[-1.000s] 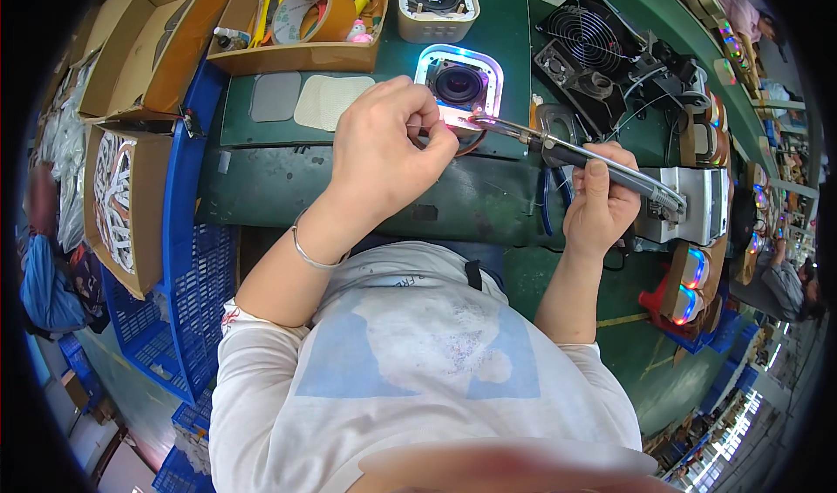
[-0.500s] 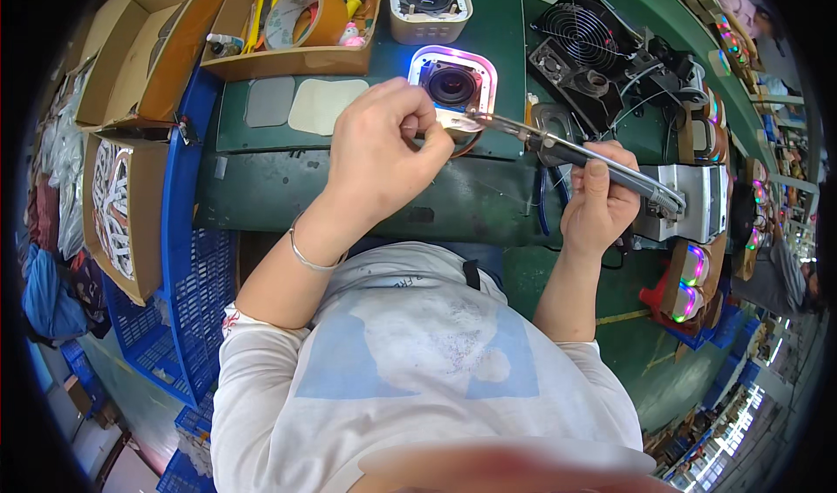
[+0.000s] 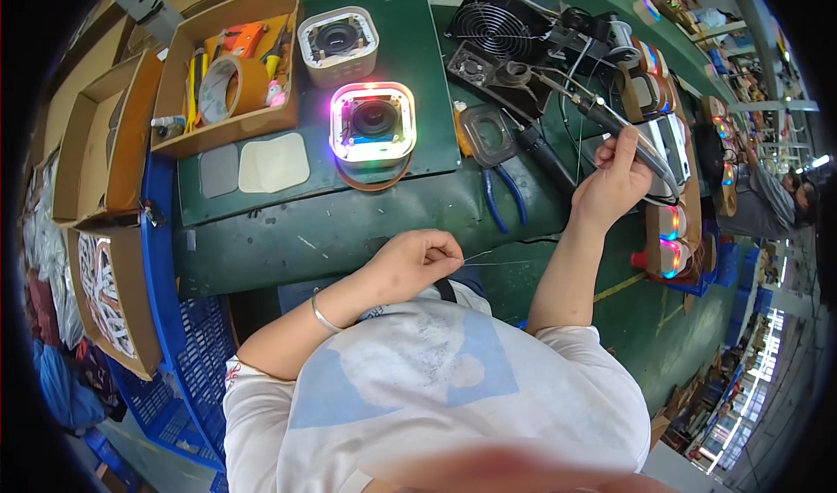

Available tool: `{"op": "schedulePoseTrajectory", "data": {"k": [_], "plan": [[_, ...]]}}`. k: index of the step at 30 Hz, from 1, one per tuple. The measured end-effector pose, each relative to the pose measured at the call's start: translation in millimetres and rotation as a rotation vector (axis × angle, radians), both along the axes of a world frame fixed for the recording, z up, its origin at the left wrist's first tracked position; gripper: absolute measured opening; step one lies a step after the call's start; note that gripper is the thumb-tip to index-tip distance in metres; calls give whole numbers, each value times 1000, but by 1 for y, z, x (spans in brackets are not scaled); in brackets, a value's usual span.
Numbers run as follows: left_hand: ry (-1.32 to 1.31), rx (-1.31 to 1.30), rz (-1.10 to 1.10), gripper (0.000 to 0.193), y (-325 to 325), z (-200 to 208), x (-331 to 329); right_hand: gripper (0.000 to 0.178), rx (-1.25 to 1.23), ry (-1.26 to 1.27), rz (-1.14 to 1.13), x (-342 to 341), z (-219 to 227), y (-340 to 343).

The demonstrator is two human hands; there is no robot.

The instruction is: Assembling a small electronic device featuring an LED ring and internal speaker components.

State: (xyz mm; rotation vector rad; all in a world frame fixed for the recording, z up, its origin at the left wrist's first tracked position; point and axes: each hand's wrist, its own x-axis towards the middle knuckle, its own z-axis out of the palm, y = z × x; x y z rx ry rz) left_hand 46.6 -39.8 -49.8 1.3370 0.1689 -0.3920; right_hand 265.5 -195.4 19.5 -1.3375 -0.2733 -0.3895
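Observation:
My right hand (image 3: 613, 179) is closed round a soldering iron (image 3: 641, 149), whose tip points toward the black stand (image 3: 513, 74) with a coil holder. Near the table's front edge, my left hand (image 3: 411, 262) pinches a thin solder wire (image 3: 479, 255), which trails off to the right. Beyond the left hand, a square speaker (image 3: 373, 155) with a glowing coloured ring stands on the green mat, its round cone facing up and a brown strap at its near side. Behind it sits a second, unlit beige speaker (image 3: 340, 73).
At left, a cardboard box (image 3: 222, 140) holds tape and tools, beside two flat pads (image 3: 273, 163). Blue-handled pliers (image 3: 504, 198), a clear square part (image 3: 488, 134) and a black-handled tool (image 3: 545, 155) lie at right. A fan (image 3: 493, 29) stands behind; lit speakers (image 3: 671, 258) fill boxes at far right.
Both hands have left the lit speaker. The left hand has drawn back toward my body with the wire; the soldering iron has swung away to the right, toward the stand. The view has shifted.

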Motion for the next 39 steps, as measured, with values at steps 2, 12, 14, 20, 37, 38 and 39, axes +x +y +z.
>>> {"op": "schedulePoseTrajectory", "data": {"k": [2,12,14,20,37,38,39], "plan": [[4,107,-25,12,0,4,1,20,-44,28,-43,8,-1,-1],[-322,610,153,17,24,39,-13,21,-84,262,78,54,-34,-4],[-312,634,237,15,28,43,-15,23,28,375,175,60,-39,-1],[-286,667,296,13,27,36,-18,26,106,373,201,76,-47,-11],[-285,647,322,11,19,10,-10,33,13,614,238,80,-50,6],[-292,648,319,12,19,9,-11,33,13,615,236,77,-49,5],[-298,649,316,12,19,9,-11,34,11,578,232,75,-49,5]]}}
